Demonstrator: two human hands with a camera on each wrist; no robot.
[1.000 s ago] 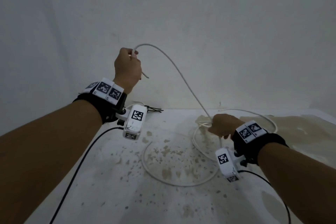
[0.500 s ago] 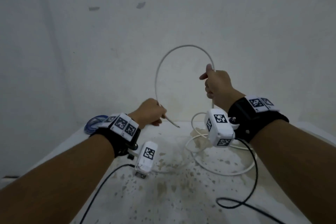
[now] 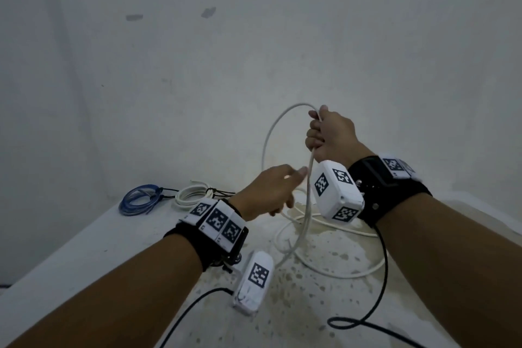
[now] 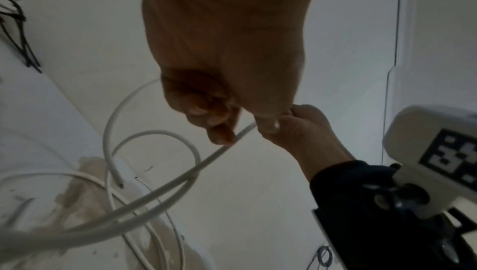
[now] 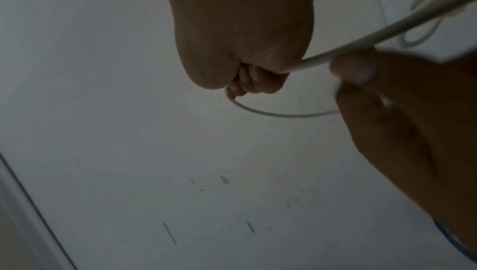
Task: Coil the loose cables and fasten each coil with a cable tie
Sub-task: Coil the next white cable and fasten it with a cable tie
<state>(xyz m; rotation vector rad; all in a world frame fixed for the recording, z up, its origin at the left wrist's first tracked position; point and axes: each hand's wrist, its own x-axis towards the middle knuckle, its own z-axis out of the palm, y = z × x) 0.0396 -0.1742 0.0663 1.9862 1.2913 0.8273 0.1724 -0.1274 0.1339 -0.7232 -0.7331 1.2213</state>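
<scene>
**Gathering the first loop of cable**

Our right hand (image 3: 330, 133) is fisted round the white cable (image 3: 306, 223), holding a loop up over the counter (image 3: 84, 248); the slack lies there in loose turns. Our left hand (image 3: 271, 192) meets the strand below, though we cannot tell whether that grip is closed on it. To coil well, we should feed even loops into the right fist, matching size, twisting out kinks, and not dragging slack toward the tied blue coil (image 3: 139, 199).

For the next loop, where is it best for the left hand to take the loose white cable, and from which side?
Probably the straight run of the white cable hanging just below the right hand, taken from the left by the left hand. That stretch is off the table, clear of the tangled loops, so a pinch grip closes easily.
</scene>
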